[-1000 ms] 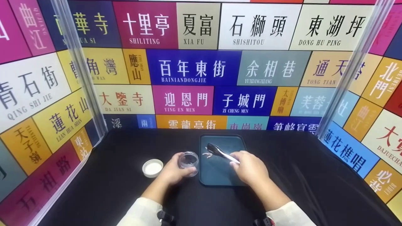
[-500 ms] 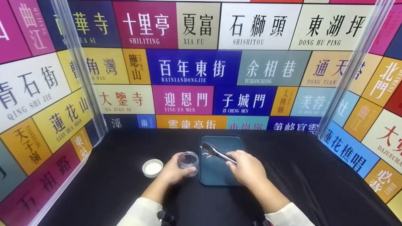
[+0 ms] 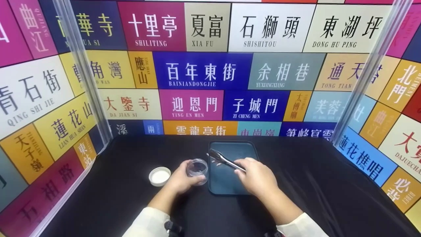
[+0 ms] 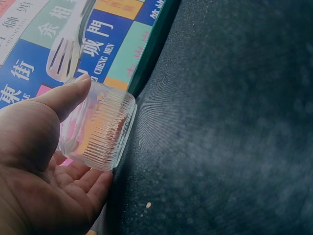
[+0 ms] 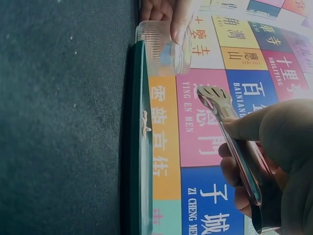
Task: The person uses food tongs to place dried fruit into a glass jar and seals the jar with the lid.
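Note:
In the head view my left hand (image 3: pixel 182 180) grips a clear jar (image 3: pixel 198 167) with no lid on it, just left of the dark teal tray (image 3: pixel 232 186). The ribbed side of this jar (image 4: pixel 105 129) shows between thumb and fingers in the left wrist view. My right hand (image 3: pixel 258 176) holds metal tongs (image 3: pixel 228 162) over the tray, their slotted tips pointing left toward its left rim. Small pale pieces (image 5: pixel 145 125) lie on the tray below the tongs. I cannot tell whether the tips pinch a piece.
A white lid (image 3: pixel 160 176) lies on the black cloth (image 3: pixel 131 197) to the left of my left hand. Behind the table stands a wall of colourful signs (image 3: pixel 204 70), with clear upright strips (image 3: pixel 90 79) at the corners.
My right hand has moved left with the tongs, bringing their tips from over the tray to near its left rim. The left hand and jar have stayed in place.

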